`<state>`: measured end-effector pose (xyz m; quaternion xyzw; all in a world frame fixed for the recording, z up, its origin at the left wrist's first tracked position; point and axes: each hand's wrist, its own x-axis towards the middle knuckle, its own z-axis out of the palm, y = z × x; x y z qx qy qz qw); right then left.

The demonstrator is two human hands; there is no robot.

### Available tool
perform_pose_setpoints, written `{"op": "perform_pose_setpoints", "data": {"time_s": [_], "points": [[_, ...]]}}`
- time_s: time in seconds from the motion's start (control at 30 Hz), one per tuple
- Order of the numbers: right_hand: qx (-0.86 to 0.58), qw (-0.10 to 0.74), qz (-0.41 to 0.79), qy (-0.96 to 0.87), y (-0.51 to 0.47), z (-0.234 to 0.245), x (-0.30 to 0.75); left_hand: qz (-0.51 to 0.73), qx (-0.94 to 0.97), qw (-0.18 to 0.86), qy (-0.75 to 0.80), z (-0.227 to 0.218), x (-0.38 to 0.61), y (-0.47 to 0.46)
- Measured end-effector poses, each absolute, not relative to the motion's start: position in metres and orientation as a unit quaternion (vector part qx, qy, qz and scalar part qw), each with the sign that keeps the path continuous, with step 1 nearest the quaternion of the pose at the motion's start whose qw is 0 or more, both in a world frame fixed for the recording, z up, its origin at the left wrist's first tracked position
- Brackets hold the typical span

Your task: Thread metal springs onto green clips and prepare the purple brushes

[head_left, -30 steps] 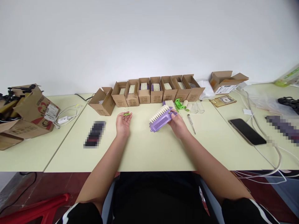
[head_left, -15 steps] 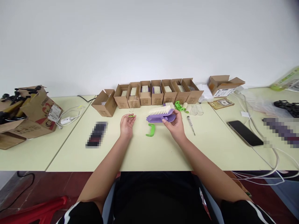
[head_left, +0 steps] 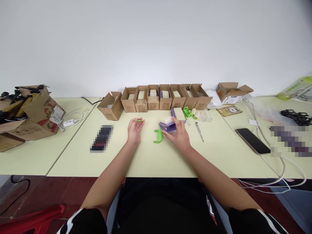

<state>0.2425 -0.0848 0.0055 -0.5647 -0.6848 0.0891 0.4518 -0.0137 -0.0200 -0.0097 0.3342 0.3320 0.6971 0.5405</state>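
My left hand (head_left: 135, 130) is closed, palm up, pinching a small green piece (head_left: 140, 120) at the fingertips. My right hand (head_left: 179, 134) grips a purple brush (head_left: 163, 125) with rows of cream bristles, low over the table; its fingers hide part of it. Just behind it lies a second purple brush (head_left: 179, 113), bristles up. A green U-shaped bracket (head_left: 159, 136) rests on the table between my hands. Another green bracket (head_left: 187, 111) and cream rollers with green ends (head_left: 194, 112) lie behind my right hand.
Open cardboard boxes (head_left: 153, 106), several holding bristled parts, line the back. A screwdriver (head_left: 199, 132), clear plastic case (head_left: 205, 116) and phone (head_left: 253, 140) lie to the right. At far left stands a larger carton (head_left: 40, 125) beside a white cable (head_left: 73, 122).
My right hand has turned over and moved slightly left with the purple brush, which now tilts and sits lower. My left hand has barely shifted, still pinching the green piece.
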Motion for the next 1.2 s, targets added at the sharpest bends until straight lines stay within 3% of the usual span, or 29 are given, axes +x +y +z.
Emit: {"op": "perform_pose_setpoints", "data": {"time_s": [0.17,0.3,0.6,1.2], "points": [[-0.628,0.332,-0.033,-0.703,-0.084,-0.001,0.238,0.697,0.319,0.554,0.324,-0.008,-0.011,-0.022],[-0.649,0.287,-0.056,-0.703,-0.084,-0.003,0.236,0.692,0.316,0.563,0.323,-0.006,-0.011,-0.023],[-0.661,0.264,0.023,-0.702,-0.084,-0.008,0.237,0.674,0.324,0.577,0.329,-0.009,-0.01,-0.021],[-0.658,0.219,0.014,-0.72,-0.085,-0.004,0.237,0.661,0.333,0.585,0.331,-0.006,-0.01,-0.024]]}}
